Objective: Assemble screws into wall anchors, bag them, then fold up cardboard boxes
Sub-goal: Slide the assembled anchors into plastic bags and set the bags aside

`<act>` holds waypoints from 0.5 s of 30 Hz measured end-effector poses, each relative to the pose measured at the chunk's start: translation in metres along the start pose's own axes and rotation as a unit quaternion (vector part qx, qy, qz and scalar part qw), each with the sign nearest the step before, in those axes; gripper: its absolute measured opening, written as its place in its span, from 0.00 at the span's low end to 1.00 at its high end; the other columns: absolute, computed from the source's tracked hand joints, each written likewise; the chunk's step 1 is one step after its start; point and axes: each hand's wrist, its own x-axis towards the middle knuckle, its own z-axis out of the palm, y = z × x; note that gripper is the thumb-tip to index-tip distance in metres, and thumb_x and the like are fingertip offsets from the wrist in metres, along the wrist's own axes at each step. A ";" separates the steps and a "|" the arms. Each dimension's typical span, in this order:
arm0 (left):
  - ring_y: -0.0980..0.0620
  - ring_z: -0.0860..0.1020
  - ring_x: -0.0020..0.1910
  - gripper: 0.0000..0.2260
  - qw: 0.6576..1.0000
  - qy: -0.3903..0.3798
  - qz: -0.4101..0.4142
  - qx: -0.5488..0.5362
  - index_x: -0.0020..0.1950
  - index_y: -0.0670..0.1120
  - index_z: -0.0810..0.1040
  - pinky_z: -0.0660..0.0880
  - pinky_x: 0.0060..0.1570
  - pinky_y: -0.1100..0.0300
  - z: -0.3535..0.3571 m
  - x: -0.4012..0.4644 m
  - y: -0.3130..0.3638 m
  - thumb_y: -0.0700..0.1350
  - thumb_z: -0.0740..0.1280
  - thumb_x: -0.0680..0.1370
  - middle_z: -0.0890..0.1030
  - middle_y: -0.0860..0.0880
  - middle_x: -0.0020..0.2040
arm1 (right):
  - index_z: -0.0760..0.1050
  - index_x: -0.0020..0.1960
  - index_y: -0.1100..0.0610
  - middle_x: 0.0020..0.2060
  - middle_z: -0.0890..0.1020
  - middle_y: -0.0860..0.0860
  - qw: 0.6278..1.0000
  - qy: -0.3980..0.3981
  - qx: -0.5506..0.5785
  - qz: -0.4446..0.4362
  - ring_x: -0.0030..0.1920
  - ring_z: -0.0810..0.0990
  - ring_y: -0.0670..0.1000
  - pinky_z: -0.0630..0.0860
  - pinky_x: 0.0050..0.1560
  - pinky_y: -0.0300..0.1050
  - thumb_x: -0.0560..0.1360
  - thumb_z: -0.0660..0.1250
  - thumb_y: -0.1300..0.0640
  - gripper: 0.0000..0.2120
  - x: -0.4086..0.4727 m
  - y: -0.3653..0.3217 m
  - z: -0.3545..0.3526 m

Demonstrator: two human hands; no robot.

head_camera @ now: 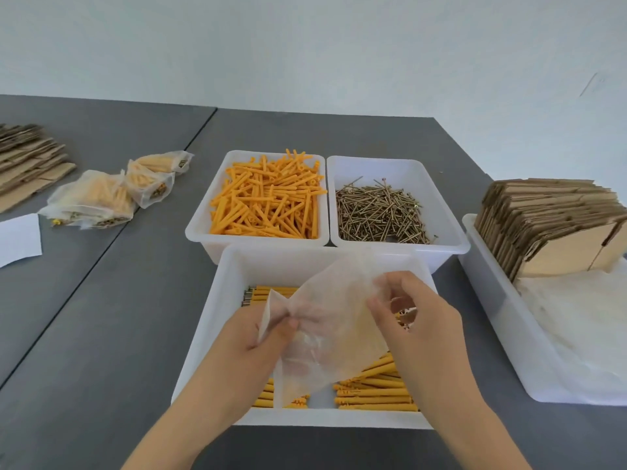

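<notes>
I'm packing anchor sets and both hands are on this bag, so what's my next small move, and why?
Probably pull the plastic bag mouth open: the left hand and right hand pinch it, seemingly empty, above the assembled anchors in the near bin.

Two bare forearms reach into view from the bottom edge, one on each side of the near white bin (210, 334). No sleeves, gloves, watch, rings or bracelets are visible on either arm. The left hand (258, 337) and right hand (420, 320) both show short, unpainted fingernails. Nothing else of the person is visible.
</notes>
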 end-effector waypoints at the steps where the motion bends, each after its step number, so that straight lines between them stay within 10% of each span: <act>1: 0.55 0.83 0.45 0.15 1.000 0.001 -0.001 0.002 0.47 0.58 0.83 0.77 0.43 0.65 0.001 -0.001 -0.001 0.46 0.59 0.84 0.85 0.53 0.44 | 0.75 0.53 0.40 0.43 0.79 0.36 0.999 0.015 -0.036 -0.016 0.47 0.76 0.39 0.69 0.41 0.27 0.76 0.68 0.51 0.08 -0.001 0.000 0.003; 15: 0.55 0.82 0.47 0.10 0.994 0.062 -0.077 0.049 0.50 0.56 0.81 0.79 0.52 0.53 0.017 -0.010 -0.013 0.50 0.60 0.82 0.84 0.56 0.44 | 0.73 0.38 0.48 0.37 0.79 0.44 0.999 -0.014 0.038 0.022 0.40 0.77 0.45 0.73 0.39 0.35 0.74 0.70 0.54 0.08 -0.007 0.009 0.007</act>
